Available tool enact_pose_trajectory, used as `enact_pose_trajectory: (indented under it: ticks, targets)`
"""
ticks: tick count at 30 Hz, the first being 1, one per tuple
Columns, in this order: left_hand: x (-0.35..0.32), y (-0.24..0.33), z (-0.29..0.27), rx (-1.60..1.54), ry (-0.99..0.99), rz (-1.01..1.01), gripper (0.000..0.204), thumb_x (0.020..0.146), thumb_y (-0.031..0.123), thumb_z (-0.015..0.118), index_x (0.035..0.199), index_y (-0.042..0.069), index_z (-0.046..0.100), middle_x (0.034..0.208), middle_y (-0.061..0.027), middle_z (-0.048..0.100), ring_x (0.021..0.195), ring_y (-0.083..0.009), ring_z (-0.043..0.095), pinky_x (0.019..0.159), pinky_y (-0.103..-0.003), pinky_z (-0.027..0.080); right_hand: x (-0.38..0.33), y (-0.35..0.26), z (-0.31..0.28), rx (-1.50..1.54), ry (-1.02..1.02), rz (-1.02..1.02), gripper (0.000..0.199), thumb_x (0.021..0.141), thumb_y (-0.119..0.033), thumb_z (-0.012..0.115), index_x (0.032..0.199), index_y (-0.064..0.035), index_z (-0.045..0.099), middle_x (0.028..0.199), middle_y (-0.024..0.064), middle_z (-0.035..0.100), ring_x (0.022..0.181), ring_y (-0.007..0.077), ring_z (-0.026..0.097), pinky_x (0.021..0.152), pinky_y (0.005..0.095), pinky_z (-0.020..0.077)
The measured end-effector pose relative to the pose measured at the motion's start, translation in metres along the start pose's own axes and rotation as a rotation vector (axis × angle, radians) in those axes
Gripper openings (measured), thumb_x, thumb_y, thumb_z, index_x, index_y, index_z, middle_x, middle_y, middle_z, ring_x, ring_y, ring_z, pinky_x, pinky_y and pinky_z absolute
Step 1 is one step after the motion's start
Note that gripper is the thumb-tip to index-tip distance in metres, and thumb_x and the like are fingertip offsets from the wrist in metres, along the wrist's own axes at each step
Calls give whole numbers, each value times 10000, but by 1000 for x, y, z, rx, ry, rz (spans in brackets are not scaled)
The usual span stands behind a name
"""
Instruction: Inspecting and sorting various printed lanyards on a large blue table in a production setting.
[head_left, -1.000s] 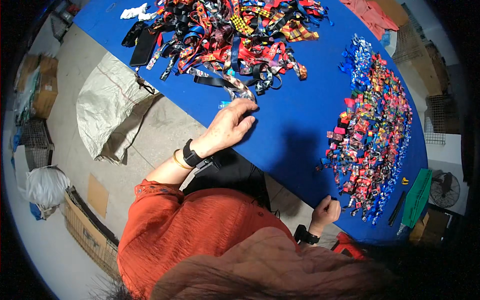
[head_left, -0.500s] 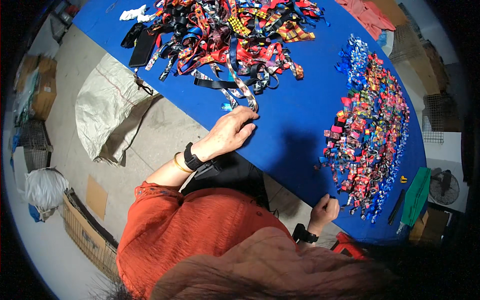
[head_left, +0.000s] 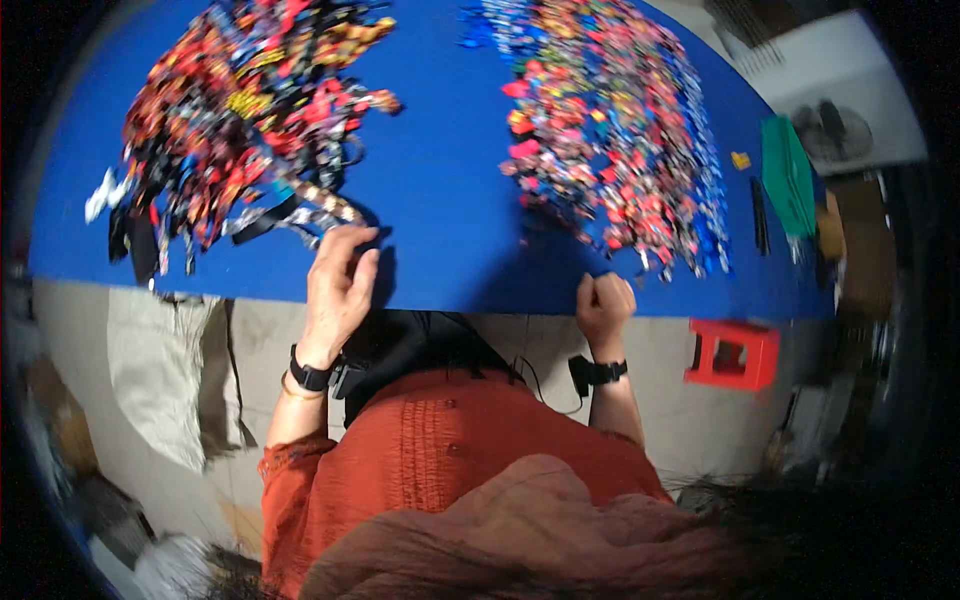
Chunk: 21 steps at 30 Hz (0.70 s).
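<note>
Beside the near edge of the pile of colourful fabric straps (head_left: 215, 130), my left hand (head_left: 342, 285) has its fingers curled down on the end of a light patterned strap (head_left: 322, 203). The thumb sits a little apart from the fingers, which partly hide that end. My right hand (head_left: 605, 305) is closed in a fist at the table's front edge, below the long heap of small, many-coloured strap pieces (head_left: 620, 130). Whatever may be inside that fist is hidden. Motion blurs both heaps.
The blue table (head_left: 440, 150) spans the view. A green object (head_left: 787, 175), a black stick (head_left: 760, 215) and a small yellow item (head_left: 740, 160) lie at its right end. A red stool (head_left: 735, 355) and a whitish sack (head_left: 155, 370) stand on the floor.
The view has swung to the right, so table and heaps appear shifted left and levelled. My left hand stays by the patterned strap; my right hand remains a fist at the edge.
</note>
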<state>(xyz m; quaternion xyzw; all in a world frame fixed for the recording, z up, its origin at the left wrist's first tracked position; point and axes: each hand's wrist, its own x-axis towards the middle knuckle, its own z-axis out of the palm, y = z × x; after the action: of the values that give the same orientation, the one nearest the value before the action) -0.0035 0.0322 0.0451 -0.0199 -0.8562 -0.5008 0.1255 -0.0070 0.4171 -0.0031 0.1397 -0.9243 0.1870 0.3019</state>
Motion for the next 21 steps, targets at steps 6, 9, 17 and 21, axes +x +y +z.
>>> enact_pose_trajectory:
  ticks: [6, 9, 17, 21]
  targets:
    - [1, -7, 8, 60, -70, 50, 217, 912, 58, 619, 1118, 8, 658, 1098, -162, 635, 1026, -303, 625, 909, -365, 492, 0, -2, -6, -37, 9, 10, 324, 786, -60, 710, 613, -98, 440, 593, 78, 418, 535, 288, 459, 524, 410, 335]
    - [0, -2, 13, 71, -103, 53, 215, 916, 64, 614, 1117, 1, 660, 1097, -167, 634, 1036, -303, 626, 916, -366, 489, 0, -3, -9, -24, 26, 8, 319, 791, -66, 711, 618, -98, 445, 592, 72, 423, 536, 289, 460, 523, 411, 337]
    - [-1, 15, 38, 58, -213, 96, 261, 923, 63, 621, 1174, -6, 629, 1105, -168, 626, 950, -286, 619, 856, -352, 500, 0, -2, -10, 22, 54, -2, 351, 790, -42, 708, 596, -99, 421, 574, 73, 413, 511, 284, 432, 508, 413, 316]
    - [-3, 19, 44, 131, -259, 152, 273, 923, 71, 610, 1186, -2, 619, 1112, -187, 633, 1010, -334, 624, 881, -378, 498, 0, -2, -8, 4, -8, 5, 299, 804, -100, 713, 627, -103, 472, 609, 74, 463, 561, 289, 502, 527, 418, 367]
